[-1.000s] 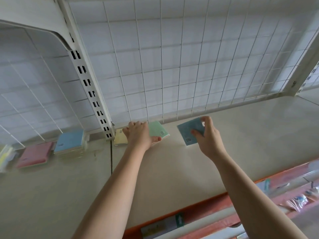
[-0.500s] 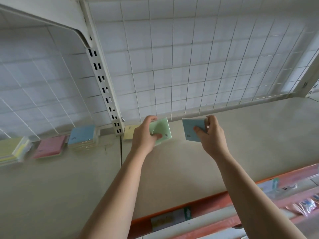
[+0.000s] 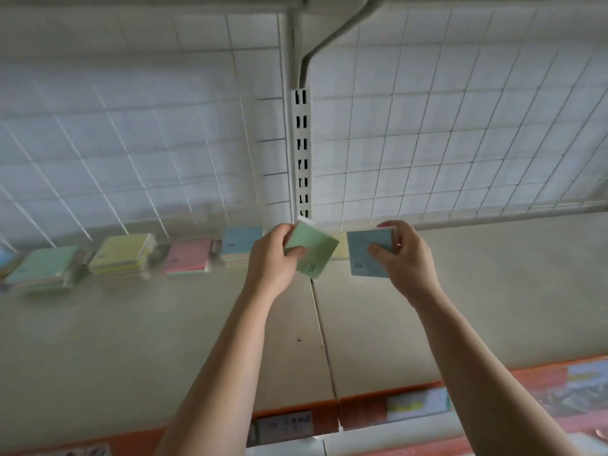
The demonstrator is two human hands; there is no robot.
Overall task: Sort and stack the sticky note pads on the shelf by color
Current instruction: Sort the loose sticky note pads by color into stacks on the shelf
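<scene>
Head view: just below the slotted upright (image 3: pixel 302 153), the left hand (image 3: pixel 273 258) pinches a tilted green pad (image 3: pixel 311 250). Right of it, the right hand (image 3: pixel 406 255) grips a blue pad (image 3: pixel 365 255). Left of the upright, the shelf (image 3: pixel 493 291) holds a blue-topped stack (image 3: pixel 240 240), pink stack (image 3: pixel 187 256), yellow stack (image 3: pixel 123 250) and green stack (image 3: pixel 42 264) in a row.

A white wire-grid back panel (image 3: pixel 460 143) was noted, divided by a slotted upright (image 3: pixel 303 153) — a curved bracket (image 3: pixel 332 34) was fixed above. The beige shelf deck (image 3: pixel 131 340) was split by a seam (image 3: pixel 324 340) and edged by an orange label strip (image 3: pixel 362 413).
</scene>
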